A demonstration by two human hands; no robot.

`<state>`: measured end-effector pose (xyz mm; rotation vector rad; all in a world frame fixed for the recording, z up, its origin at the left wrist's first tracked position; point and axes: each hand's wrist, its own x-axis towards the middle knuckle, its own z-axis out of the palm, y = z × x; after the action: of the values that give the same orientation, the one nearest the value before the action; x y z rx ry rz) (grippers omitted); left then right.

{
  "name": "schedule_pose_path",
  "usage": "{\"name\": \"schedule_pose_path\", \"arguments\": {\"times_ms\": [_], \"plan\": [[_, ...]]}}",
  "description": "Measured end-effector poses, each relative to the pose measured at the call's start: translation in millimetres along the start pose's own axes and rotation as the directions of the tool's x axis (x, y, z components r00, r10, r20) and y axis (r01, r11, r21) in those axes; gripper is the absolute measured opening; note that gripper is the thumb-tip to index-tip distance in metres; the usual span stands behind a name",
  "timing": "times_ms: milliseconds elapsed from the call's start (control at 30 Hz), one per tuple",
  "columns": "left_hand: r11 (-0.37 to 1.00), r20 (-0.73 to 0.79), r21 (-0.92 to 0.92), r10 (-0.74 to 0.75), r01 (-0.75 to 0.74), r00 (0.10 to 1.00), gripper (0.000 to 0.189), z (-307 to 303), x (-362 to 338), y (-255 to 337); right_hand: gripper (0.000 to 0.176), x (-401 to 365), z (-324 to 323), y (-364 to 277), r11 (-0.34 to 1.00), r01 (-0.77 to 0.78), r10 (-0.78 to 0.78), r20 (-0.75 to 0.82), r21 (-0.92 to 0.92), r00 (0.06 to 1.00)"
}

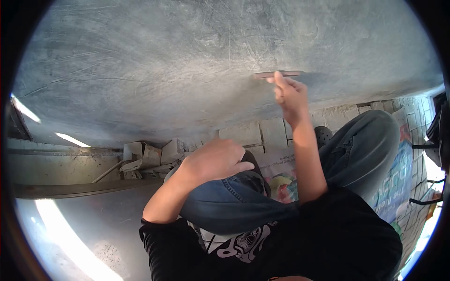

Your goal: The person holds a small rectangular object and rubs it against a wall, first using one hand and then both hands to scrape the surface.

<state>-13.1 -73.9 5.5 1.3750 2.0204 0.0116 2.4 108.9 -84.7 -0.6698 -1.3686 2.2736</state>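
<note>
My right hand is closed on a thin, reddish-brown flat bar. The bar lies level against the grey wall surface, and I cannot make out its exact kind. Scratches and smeared streaks mark the wall around it. Bent at the wrist, my left hand is over my left knee, in jeans. Its thumb points to the right; the other fingers are hidden beneath the back of the hand, and no object shows in it.
Broken pale blocks are piled at the wall's foot on the left, beside a metal ledge. A printed colourful sheet lies under my legs on the brick floor. Dark metal rods stick in from the right.
</note>
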Motion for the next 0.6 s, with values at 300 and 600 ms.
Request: {"name": "schedule_pose_path", "arguments": {"times_ms": [300,600], "plan": [[0.996,0.018,-0.014,0.093,-0.092,0.996,0.044,-5.7,15.0,16.1,0.03,-8.8,86.9,25.8,0.994,-0.104,0.09,0.27,0.038,0.959],[0.991,-0.055,-0.022,0.13,-0.132,0.99,0.043,3.5,2.0,10.8,0.027,-2.3,5.8,5.8,0.997,0.004,-0.001,-0.039,0.071,0.999]]}}
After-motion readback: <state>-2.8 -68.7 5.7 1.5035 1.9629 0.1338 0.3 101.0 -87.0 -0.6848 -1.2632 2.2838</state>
